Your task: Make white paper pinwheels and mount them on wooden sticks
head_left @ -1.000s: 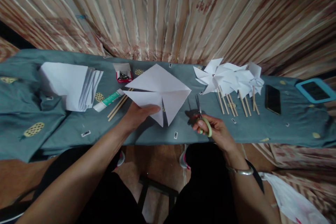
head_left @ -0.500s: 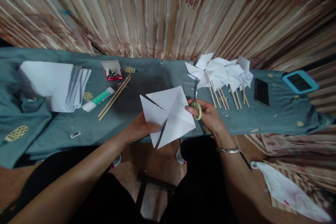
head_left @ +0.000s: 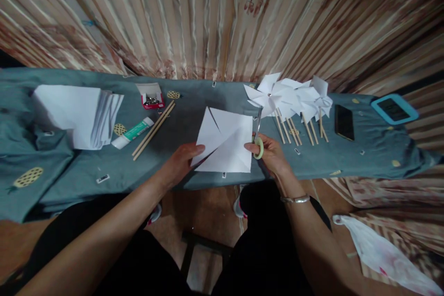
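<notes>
A square sheet of white paper (head_left: 233, 141) is held up between both hands over the front of the table. Two slits run inward from its left corners, and a crease crosses it. My left hand (head_left: 182, 159) pinches its left edge, thumb on top. With thumb and fingers my right hand (head_left: 270, 152) grips the right edge. That same hand also carries scissors (head_left: 259, 147) with pale green handles, the blades pointing away from me. Beyond the scissors lie several white paper pinwheels (head_left: 272, 95) on wooden sticks.
On the left of the cloth-covered table (head_left: 187, 115) are a paper stack (head_left: 72, 113), a glue tube (head_left: 133, 132), wooden sticks (head_left: 153, 130) and a red box of small metal pieces (head_left: 151, 99). At right lie a phone (head_left: 344, 122) and a blue-framed device (head_left: 394, 108). Curtains (head_left: 215, 18) hang behind.
The paper has turned clockwise between my hands, so its edges now lie nearly square to me. My left hand has moved up along it; the scissors stay in my right hand.
</notes>
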Demonstrator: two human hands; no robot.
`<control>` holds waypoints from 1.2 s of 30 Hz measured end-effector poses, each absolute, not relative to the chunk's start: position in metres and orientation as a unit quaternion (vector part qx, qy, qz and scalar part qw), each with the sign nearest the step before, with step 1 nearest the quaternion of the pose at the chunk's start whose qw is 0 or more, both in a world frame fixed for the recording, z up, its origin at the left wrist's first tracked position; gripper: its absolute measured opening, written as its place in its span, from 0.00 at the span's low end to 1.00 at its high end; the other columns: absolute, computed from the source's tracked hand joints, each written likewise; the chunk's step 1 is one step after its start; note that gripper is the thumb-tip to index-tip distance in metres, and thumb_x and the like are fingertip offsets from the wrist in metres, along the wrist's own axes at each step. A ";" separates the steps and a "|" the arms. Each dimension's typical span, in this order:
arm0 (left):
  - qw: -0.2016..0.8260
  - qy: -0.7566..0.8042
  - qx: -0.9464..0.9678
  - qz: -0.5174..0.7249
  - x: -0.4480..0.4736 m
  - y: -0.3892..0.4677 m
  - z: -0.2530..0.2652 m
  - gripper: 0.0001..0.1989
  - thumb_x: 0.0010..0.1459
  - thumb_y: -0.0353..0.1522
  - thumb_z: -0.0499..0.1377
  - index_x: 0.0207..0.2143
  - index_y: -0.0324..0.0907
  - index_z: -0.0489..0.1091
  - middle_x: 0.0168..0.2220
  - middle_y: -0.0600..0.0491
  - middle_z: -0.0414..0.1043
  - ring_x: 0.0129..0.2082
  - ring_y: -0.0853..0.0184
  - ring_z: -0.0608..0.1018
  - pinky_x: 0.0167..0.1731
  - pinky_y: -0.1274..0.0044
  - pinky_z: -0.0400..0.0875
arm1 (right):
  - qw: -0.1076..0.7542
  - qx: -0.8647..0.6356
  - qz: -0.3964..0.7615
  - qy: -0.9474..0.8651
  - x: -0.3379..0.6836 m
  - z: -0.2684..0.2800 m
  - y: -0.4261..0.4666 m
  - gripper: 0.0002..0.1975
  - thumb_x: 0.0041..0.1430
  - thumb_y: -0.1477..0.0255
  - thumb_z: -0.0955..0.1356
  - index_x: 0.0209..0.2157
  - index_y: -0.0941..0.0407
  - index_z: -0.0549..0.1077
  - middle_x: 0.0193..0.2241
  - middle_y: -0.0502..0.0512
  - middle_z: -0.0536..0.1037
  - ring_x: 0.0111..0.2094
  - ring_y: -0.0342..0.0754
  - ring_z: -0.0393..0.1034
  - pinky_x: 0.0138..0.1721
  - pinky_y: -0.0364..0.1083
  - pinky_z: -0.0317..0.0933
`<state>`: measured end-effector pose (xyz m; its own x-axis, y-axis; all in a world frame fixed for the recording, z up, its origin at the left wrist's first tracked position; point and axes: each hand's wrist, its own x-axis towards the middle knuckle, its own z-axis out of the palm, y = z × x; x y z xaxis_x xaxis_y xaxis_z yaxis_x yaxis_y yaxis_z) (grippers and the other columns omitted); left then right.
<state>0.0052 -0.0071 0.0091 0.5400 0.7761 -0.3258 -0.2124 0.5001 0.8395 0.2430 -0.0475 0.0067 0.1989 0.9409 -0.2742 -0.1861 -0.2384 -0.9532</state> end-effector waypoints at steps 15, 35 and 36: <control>0.799 0.333 0.331 0.377 0.018 -0.013 0.013 0.17 0.44 0.33 0.70 0.39 0.43 0.75 0.41 0.51 0.78 0.45 0.60 0.77 0.49 0.67 0.70 | 0.637 -0.532 0.525 -0.186 0.200 -0.005 -0.042 0.13 0.34 0.73 0.78 0.22 0.56 0.73 0.19 0.42 0.74 0.21 0.38 0.63 0.28 0.41 0.59; 0.633 0.443 0.377 0.510 0.015 0.004 -0.001 0.25 0.41 0.31 0.69 0.45 0.40 0.71 0.39 0.50 0.78 0.40 0.60 0.77 0.47 0.65 0.69 | 0.476 -0.542 0.591 -0.361 0.191 -0.005 -0.066 0.22 0.49 0.52 0.73 0.36 0.56 0.76 0.25 0.52 0.79 0.23 0.43 0.69 0.21 0.40 0.59; 0.633 0.438 0.371 0.520 0.014 0.006 0.001 0.26 0.40 0.31 0.69 0.45 0.40 0.71 0.39 0.50 0.78 0.40 0.60 0.77 0.47 0.65 0.69 | 0.458 -0.535 0.601 -0.377 0.193 -0.004 -0.070 0.23 0.50 0.51 0.72 0.37 0.56 0.76 0.26 0.52 0.79 0.23 0.43 0.69 0.22 0.40 0.59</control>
<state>0.0137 0.0061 0.0006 0.0755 0.9829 -0.1678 -0.3341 0.1835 0.9245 0.1930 -0.0700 -0.0045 -0.0071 0.9545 -0.2980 -0.1479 -0.2958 -0.9437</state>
